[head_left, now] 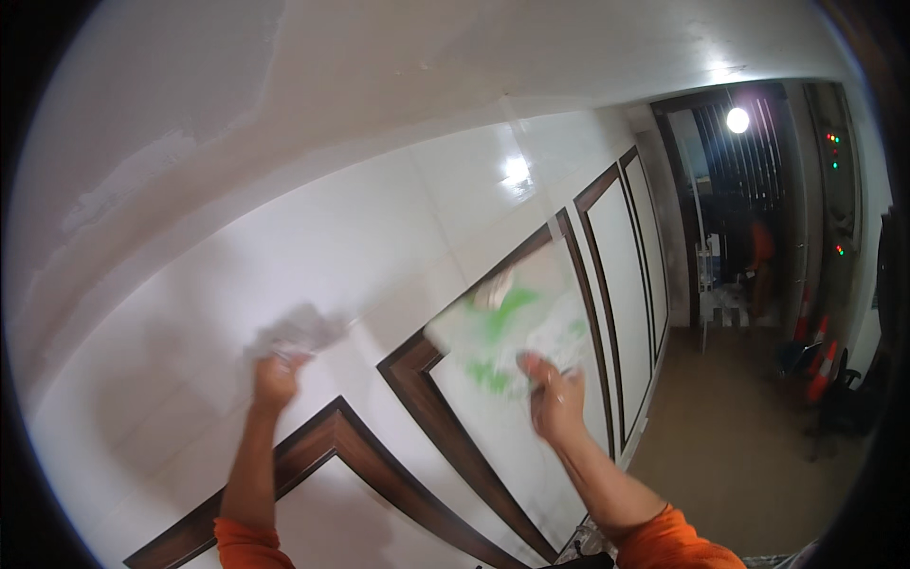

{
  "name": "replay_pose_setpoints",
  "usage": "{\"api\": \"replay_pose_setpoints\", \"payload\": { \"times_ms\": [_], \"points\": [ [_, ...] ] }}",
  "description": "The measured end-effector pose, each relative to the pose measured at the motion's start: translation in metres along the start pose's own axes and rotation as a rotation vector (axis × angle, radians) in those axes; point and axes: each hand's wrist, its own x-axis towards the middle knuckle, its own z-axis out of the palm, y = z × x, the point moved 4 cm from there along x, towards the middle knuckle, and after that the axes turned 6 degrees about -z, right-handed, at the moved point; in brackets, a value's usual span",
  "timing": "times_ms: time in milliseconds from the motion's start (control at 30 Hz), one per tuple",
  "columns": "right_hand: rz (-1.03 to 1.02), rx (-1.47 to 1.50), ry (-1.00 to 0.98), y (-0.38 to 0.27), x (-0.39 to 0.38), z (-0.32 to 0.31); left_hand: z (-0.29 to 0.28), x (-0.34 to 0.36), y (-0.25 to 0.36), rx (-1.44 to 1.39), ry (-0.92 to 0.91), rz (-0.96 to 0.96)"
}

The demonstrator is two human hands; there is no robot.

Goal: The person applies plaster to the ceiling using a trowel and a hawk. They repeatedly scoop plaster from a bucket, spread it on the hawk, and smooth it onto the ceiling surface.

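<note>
The left hand (275, 381) is closed round the grip of a flat-bladed scraper (308, 327), its forearm rising nearly straight from the lower edge, with the wrist leaning slightly right. The right hand (557, 406) pinches a smeared palette board (502, 327), thumb over its face, while that forearm slants up and left from an orange sleeve (675, 541). The scraper is motion-blurred; it points up and rightward from the fist, its long axis seemingly slanting that way, and whether the blade touches the white wall (379, 228) I cannot tell. The board, white with green patches and a pale lump near its top, extends up and left of the right hand, in front of a brown panel moulding (403, 365); blur hides which of its sides is longer. Above, the wall meets a pale ceiling (398, 57). Farther right, a tan floor (711, 408) leads past orange traffic cones (823, 370) to a doorway, where a person in orange (761, 247) stands below a round lamp (737, 119).
</note>
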Motion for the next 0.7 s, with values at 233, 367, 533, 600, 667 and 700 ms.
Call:
{"api": "replay_pose_setpoints", "payload": {
  "times_ms": [233,367,533,600,667,700],
  "points": [
    [-0.953,-0.644,-0.095,-0.003,0.117,0.103,-0.083,0.024,-0.1,-0.177,0.181,-0.332],
    [-1.103,-0.603,0.131,0.002,0.182,0.176,-0.072,0.037,-0.085,-0.192,0.204,-0.351],
    [-1.017,-0.492,0.134,0.034,0.142,0.276,-0.077,0.044,-0.07,-0.262,0.159,-0.464],
    [-0.953,-0.51,-0.117,0.057,0.113,0.262,-0.086,0.049,-0.069,-0.291,0.055,-0.574],
    [-1.074,-0.471,-0.09,0.065,0.123,0.219,-0.092,0.056,-0.062,-0.311,0.006,-0.616],
    [-0.994,-0.466,0.016,0.063,0.146,0.193,-0.085,0.059,-0.053,-0.329,0.003,-0.613]
  ]
}}
